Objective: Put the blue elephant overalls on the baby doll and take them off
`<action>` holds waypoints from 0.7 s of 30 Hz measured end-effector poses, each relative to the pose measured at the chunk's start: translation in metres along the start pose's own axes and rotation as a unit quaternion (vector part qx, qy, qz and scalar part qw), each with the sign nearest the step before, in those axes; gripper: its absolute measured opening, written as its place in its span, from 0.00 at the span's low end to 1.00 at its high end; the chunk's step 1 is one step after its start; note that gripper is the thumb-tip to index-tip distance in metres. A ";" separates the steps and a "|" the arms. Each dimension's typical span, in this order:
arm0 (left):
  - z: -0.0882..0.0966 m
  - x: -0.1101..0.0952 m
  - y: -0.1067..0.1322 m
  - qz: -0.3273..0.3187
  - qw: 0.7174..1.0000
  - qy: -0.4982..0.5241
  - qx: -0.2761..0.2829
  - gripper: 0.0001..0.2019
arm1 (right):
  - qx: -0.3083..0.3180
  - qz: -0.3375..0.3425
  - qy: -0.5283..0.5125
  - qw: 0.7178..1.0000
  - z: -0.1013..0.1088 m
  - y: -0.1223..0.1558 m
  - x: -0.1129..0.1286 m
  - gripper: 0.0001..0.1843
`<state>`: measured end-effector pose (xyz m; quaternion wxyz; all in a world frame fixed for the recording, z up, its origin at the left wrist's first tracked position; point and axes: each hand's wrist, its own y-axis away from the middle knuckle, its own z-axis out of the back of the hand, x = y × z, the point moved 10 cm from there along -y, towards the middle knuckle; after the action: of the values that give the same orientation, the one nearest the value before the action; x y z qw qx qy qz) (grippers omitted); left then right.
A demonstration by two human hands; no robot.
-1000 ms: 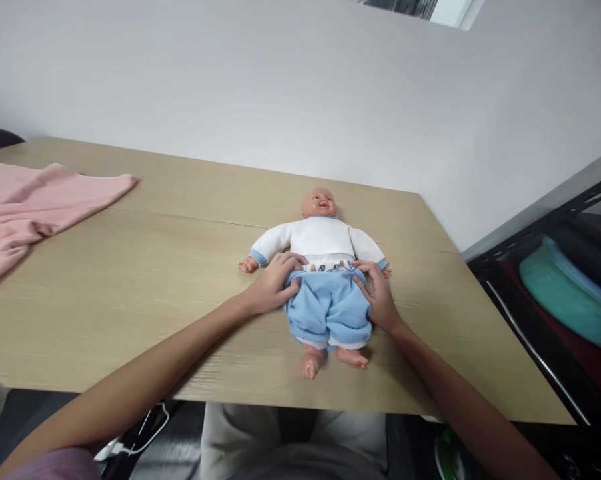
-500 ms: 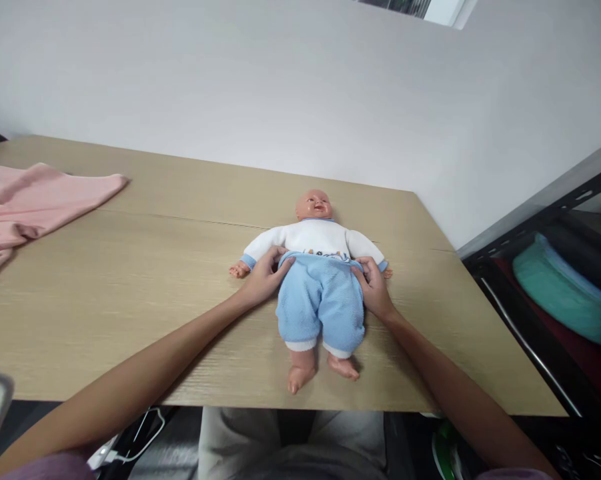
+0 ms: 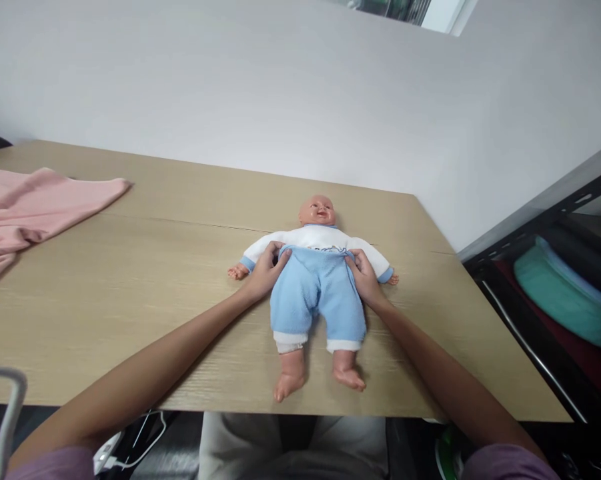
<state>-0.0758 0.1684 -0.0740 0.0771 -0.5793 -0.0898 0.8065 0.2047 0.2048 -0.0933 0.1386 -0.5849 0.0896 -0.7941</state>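
Note:
A baby doll (image 3: 318, 211) lies on its back on the wooden table (image 3: 145, 280), head away from me. It wears a white top (image 3: 325, 238) and light blue trousers (image 3: 316, 297). My left hand (image 3: 263, 271) grips the trousers' waistband at the doll's left side as I see it. My right hand (image 3: 363, 278) grips the waistband on the other side. Both hands are closed on the fabric, high on the doll's chest. The bare feet reach toward the table's near edge.
A pink cloth (image 3: 25, 210) lies at the table's far left. A dark metal shelf (image 3: 575, 220) stands to the right, holding a teal folded item (image 3: 565, 293). A white wall is behind the table. White cables (image 3: 135, 440) hang below the near edge.
Both hands have drawn the waistband up from the doll's belly to its chest. The bunched trousers have stretched out along the legs, which now lie longer toward me.

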 end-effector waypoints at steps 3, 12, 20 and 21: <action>0.003 0.000 0.007 0.005 0.999 -0.044 0.016 0.19 | 0.018 -0.015 0.000 1.000 -0.004 0.003 0.002 0.21; 0.001 0.006 0.019 0.055 0.994 0.071 0.058 0.20 | 0.041 -0.172 -0.201 0.963 -0.012 0.037 -0.021 0.32; 0.008 0.007 0.006 0.046 0.986 0.146 0.066 0.26 | 0.034 -0.115 -0.140 0.983 -0.004 0.018 -0.013 0.29; 0.008 0.007 0.005 0.038 0.987 0.129 0.084 0.25 | 0.036 -0.101 -0.120 0.987 -0.002 0.017 -0.011 0.26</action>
<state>-0.0858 0.1649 -0.0786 0.1057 -0.6729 0.0112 0.7321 0.2075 0.1917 -0.1091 0.0889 -0.6769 -0.0159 -0.7305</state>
